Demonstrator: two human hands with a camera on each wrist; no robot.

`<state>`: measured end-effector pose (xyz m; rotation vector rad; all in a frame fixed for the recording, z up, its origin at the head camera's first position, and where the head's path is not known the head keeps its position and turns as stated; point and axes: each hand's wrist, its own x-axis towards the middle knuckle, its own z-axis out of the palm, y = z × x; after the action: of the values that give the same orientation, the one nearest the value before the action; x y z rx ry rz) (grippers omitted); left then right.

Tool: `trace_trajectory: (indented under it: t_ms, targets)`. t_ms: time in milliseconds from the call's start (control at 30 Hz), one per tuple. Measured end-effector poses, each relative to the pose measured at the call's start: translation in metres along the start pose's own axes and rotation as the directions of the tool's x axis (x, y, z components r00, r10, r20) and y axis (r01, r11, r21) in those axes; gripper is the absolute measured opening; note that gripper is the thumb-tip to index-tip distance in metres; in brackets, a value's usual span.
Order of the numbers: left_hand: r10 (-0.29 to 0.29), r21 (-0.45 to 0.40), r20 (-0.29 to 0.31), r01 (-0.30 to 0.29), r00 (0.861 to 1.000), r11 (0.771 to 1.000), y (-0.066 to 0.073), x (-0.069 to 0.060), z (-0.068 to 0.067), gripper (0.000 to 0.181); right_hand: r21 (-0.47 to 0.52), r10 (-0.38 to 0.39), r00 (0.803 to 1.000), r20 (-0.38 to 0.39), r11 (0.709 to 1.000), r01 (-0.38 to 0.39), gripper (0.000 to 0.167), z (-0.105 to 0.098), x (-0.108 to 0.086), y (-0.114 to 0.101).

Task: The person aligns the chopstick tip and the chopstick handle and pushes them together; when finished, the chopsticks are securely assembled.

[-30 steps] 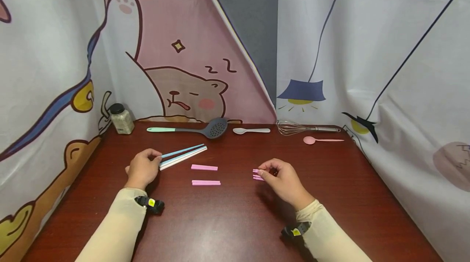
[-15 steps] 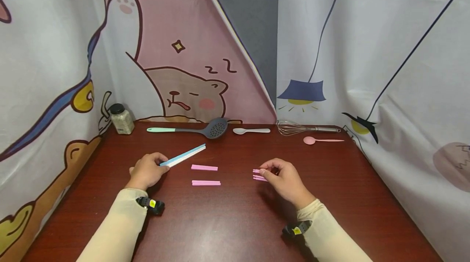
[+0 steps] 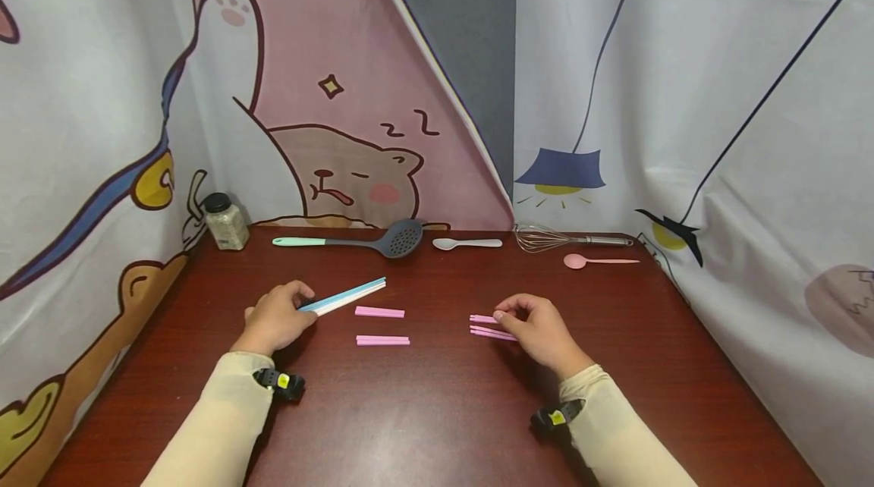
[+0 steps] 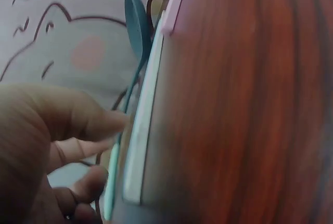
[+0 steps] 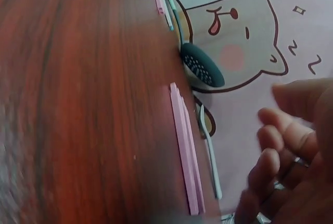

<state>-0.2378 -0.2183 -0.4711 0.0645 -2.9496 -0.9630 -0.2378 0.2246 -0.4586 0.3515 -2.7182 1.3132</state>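
My left hand is at the near-left end of a bundle of blue and white sticks. In the left wrist view, the thumb and fingers are loosely bent and apart, beside the sticks and not wrapped round them. Several pink sticks lie by my right hand. The right wrist view has its fingers parted and off to the side of the pink sticks. Two more pink groups lie between the hands, an upper one and a lower one.
Along the back edge of the brown table are a jar, a slotted ladle, a white spoon, a whisk and a pink spoon. Printed curtains stand behind and at both sides.
The blue and white sticks have come together and shifted slightly right and nearer. My left hand has moved a little right. My right hand has drawn back rightward, uncovering more of the pink sticks.
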Motion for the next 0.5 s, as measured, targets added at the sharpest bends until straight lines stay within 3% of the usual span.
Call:
trace_trajectory:
  t_ms: [100, 233, 367, 500]
  targets:
    - [0.103, 0.014, -0.018, -0.103, 0.995, 0.995, 0.011, -0.002, 0.007, 0.034, -0.055, 0.042, 0.998, 0.04, 0.998, -0.04, 0.007, -0.002, 0.001, 0.006]
    - [0.206, 0.049, 0.051, -0.208, 0.977, 0.977, 0.032, -0.009, 0.02, 0.039, -0.114, 0.129, 0.987, 0.1, 0.986, -0.118, 0.017, -0.003, 0.001, 0.013]
    - [0.252, 0.118, 0.12, -0.265, 0.96, 0.957, 0.048, -0.018, 0.031, 0.052, -0.154, 0.15, 0.978, 0.144, 0.98, -0.128, 0.034, -0.005, 0.002, 0.018]
    - [0.259, 0.166, 0.146, -0.281, 0.955, 0.945, 0.054, -0.022, 0.036, 0.06, -0.185, 0.131, 0.976, 0.172, 0.978, -0.098, 0.041, -0.006, 0.004, 0.02]
